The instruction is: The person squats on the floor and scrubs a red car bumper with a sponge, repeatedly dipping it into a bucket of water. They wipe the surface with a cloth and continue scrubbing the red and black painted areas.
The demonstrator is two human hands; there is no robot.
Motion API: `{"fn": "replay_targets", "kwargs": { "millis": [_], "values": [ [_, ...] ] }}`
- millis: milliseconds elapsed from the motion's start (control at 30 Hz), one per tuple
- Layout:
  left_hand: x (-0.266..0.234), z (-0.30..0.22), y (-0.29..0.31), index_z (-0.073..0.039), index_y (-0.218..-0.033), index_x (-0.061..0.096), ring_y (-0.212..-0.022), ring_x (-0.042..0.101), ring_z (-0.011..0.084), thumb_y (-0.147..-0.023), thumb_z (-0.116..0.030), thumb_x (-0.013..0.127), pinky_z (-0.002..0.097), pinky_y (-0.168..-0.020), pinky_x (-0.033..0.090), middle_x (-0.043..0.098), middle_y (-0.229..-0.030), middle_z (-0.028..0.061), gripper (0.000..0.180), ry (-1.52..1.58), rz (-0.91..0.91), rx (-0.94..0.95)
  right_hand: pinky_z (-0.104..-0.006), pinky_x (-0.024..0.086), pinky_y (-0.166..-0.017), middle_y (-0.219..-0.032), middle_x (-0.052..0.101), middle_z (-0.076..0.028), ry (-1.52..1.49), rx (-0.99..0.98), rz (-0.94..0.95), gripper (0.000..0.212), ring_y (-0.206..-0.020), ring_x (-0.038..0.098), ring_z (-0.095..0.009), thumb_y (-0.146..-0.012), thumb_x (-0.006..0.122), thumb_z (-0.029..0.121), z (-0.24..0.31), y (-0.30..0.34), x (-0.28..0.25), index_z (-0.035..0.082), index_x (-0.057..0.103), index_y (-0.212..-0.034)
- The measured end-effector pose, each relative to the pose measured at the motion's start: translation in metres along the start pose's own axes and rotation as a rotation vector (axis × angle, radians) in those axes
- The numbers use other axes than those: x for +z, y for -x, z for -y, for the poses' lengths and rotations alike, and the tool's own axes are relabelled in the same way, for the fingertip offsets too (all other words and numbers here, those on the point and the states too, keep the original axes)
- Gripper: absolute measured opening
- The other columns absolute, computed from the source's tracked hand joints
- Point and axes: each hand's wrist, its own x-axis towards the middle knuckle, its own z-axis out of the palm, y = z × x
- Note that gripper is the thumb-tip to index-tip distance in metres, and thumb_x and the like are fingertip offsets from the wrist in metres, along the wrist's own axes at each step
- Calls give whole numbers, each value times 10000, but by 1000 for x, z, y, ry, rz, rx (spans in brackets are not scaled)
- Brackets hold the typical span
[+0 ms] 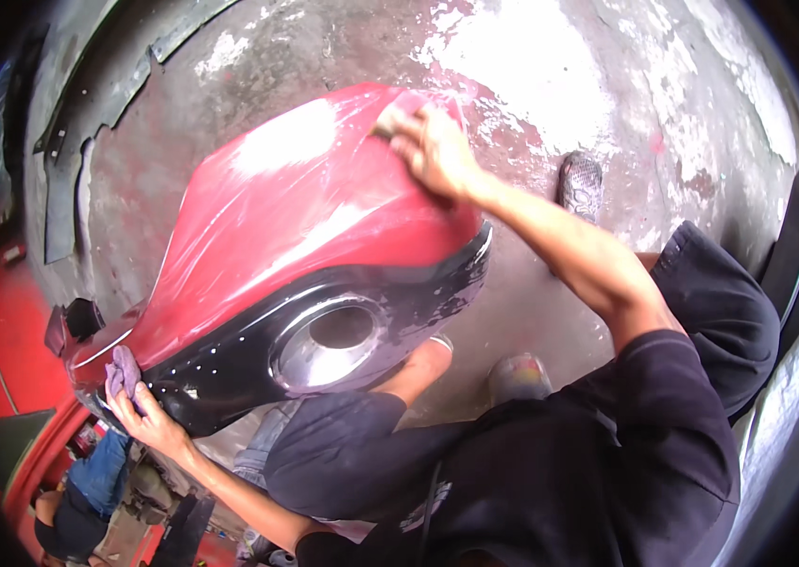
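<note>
A car bumper (258, 222), glossy red above and black below, lies across my lap. Its black part has a round opening (343, 329), and the red skin carries bright, wet-looking streaks. Around the bumper's left end, my left hand (152, 422) grips a crumpled purple cloth (123, 373) against the edge. At the far right end, my right hand (437, 156) presses on the red surface with curled fingers. Something pale shows beneath those fingertips, but what it is I cannot make out.
Stained concrete floor (324, 52) spreads beyond the bumper. A dark, ragged-edged panel (102, 94) lies at far left, near a red panel (17, 340). Another person (88, 501) is at lower left. A patterned shoe (581, 184) rests on the floor at right.
</note>
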Motion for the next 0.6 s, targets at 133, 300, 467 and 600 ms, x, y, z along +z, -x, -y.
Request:
{"fn": "replay_targets", "kwargs": {
  "millis": [133, 300, 467, 600],
  "values": [
    [-2, 16, 5, 88, -1246, 647, -1307, 560, 353, -1008, -88, 613, 472, -1142, 384, 596, -1435, 207, 298, -6, 7, -44, -492, 520, -989, -1237, 637, -226, -45, -176, -59, 403, -1126, 635, -402, -999, 669, 309, -22, -20, 2, 179, 671, -1381],
    [7, 18, -3, 127, -1236, 637, -1222, 581, 357, -1019, -183, 658, 449, -1122, 398, 631, -1316, 245, 378, -60, -19, 61, -462, 529, -973, -1221, 668, -246, 115, 211, 7, 429, -1114, 645, -410, -1043, 570, 344, -23, -44, -4, 150, 620, -1422],
    [-5, 7, 10, 89, -1228, 656, -1304, 558, 369, -1020, -120, 619, 484, -1142, 388, 599, -1430, 226, 297, -3, 14, -25, -474, 505, -962, -1188, 654, -179, 31, -208, 17, 380, -1083, 591, -348, -1001, 663, 277, 3, 30, -9, 168, 688, -1364],
    [9, 9, -8, 93, -1226, 641, -1310, 549, 369, -1016, -120, 630, 478, -1149, 381, 584, -1445, 227, 299, 45, 30, 28, -509, 562, -942, -1242, 672, -196, 232, 297, -3, 343, -1101, 653, -400, -1022, 598, 293, -70, -48, -19, 207, 636, -1352]
  ]
}}
